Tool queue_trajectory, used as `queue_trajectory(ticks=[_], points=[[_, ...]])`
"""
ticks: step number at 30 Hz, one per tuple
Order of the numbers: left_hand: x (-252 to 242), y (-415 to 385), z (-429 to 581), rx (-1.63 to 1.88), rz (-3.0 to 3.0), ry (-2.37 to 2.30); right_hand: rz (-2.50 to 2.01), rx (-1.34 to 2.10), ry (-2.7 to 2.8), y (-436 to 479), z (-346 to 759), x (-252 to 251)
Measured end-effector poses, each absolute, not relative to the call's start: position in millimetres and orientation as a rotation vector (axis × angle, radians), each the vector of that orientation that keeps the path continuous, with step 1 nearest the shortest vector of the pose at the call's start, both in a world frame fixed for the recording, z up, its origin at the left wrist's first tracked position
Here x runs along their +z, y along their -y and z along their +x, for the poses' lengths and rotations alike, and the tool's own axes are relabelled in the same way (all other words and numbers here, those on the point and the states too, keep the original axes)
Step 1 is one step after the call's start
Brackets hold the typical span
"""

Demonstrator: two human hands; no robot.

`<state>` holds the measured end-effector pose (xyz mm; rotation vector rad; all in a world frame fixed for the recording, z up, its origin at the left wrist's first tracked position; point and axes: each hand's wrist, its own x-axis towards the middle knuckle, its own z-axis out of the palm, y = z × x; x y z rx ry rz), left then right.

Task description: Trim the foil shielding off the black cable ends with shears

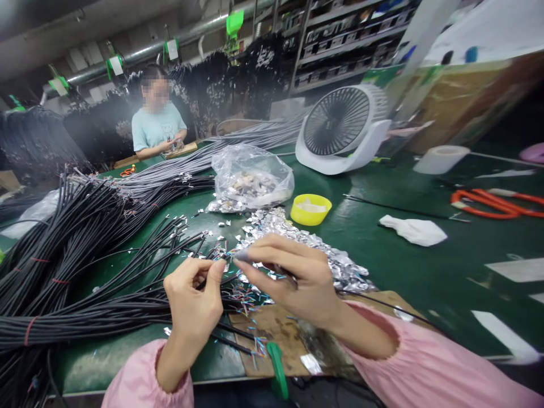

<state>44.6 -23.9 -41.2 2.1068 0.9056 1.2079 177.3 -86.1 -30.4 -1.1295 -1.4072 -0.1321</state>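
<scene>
Cable tip point(228, 259) pinched by left hand point(193, 303), right hand point(297, 280).

Wears loose pink left sleeve point(136, 379) and right sleeve point(429, 362), same plain fabric. Gathered into puckered elastic cuffs at forearms. Bare below cuffs: left hand point(193, 303), right hand point(297, 280).

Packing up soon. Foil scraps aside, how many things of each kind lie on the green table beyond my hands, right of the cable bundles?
Desk fan: 1
Clear plastic bag: 1
Yellow bowl: 1
White cloth: 1
White roll: 1
Orange scissors: 1
Pinkish thing, cut off at the edge: 1
Total: 7
</scene>
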Motion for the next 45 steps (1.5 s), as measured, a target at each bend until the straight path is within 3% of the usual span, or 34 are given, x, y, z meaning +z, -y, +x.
queue_trajectory(ticks=[5,13,30,41,45], points=[[-40.8,22.8,43.1,1.245,2.076,-0.865,-1.216,-0.101,1.262,86.8,178.4,-30.0],[-39.6,21.0,42.6,1.293,2.025,-0.760,-1.323,0.377,1.153,80.9,185.2,-31.4],[-34.5,20.8,40.8,0.996,2.017,-0.798,-1.154,-0.116,1.431,81.2,180.8,-34.8],[-35.5,23.4,43.4,0.890,1.837,-0.869,-1.126,-0.160,1.382,79.7,176.4,-35.8],[-34.8,23.9,44.0,0.913,1.836,-0.873,-1.198,0.001,1.260,80.6,177.1,-32.9]])
